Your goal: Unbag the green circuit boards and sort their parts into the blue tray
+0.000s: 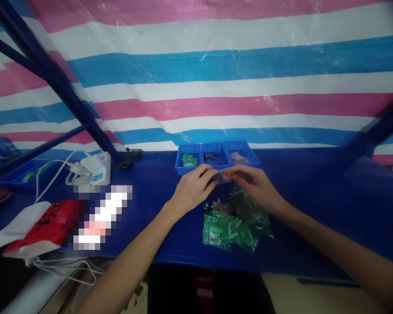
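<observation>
Bins (215, 162), three, blue: left holds green packets (189, 160); middle, small dark parts (212, 155); right, pale indistinct contents (239, 157). Left hand (192, 188) and right hand (253, 183) both pinch a clear packet (222, 177) just in front of the bins; grip hides part of it, contents too blurred to identify.

Striped sheeting (222, 67) behind blue table (314, 183); dark-blue posts (93, 126) either side.
</observation>
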{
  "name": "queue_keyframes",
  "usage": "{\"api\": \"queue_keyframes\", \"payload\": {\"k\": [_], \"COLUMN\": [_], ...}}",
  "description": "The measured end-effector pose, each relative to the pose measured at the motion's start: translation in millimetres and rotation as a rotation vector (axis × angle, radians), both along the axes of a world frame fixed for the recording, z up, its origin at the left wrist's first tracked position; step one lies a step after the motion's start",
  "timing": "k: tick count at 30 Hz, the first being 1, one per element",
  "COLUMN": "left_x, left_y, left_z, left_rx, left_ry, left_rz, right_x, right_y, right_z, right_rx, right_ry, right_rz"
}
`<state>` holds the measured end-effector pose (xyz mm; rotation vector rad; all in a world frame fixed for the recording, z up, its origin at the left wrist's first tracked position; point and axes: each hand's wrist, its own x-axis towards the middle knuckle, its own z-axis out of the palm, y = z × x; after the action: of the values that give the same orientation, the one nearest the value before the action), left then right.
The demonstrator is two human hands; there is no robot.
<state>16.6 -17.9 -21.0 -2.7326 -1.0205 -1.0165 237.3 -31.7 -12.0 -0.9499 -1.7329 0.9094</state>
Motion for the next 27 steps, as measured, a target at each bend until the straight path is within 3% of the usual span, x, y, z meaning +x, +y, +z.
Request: {"api": "queue_keyframes", "payload": {"k": [4, 8, 13, 17, 21, 24, 27], "left_x": [0.0, 1.5, 3.3, 1.9, -4.3, -12.0, -18.8], "left_y": [-0.5, -1.5, -3.2, -1.7, 3.4, 6.9, 9.4], "left_z": [2.0, 1.6, 1.5, 2.9, 1.5, -0.1, -1.4], "left_rx": [0.011, -0.013, -0.036, -0.031, -0.049, -0.141, -0.221], "left_ry": [0.003, 0.042, 0.049, 0.034, 0.127, 0.197, 0.243], "left_rz": [0.009, -0.002, 0.022, 0.067, 0.141, 0.119, 0.067], "right_x": [-1.5, -1.6, 7.4, 27.3, 49.6, 58.8, 55.0], "right_y": [-1.3, -0.6, 6.7, 32.4, 67.0, 74.3, 60.3], "right_z": [-5.0, -8.1, 0.9, 7.5, -3.9, -14.0, -14.0], "right_rx": [0.045, 0.269, 0.331, 0.309, 0.4, 0.526, 0.607], "right_ry": [-0.077, -0.343, -0.394, -0.31, -0.488, -0.636, -0.666], "right_rz": [-0.043, -0.148, -0.196, -0.389, -0.589, -0.593, -0.565]}}
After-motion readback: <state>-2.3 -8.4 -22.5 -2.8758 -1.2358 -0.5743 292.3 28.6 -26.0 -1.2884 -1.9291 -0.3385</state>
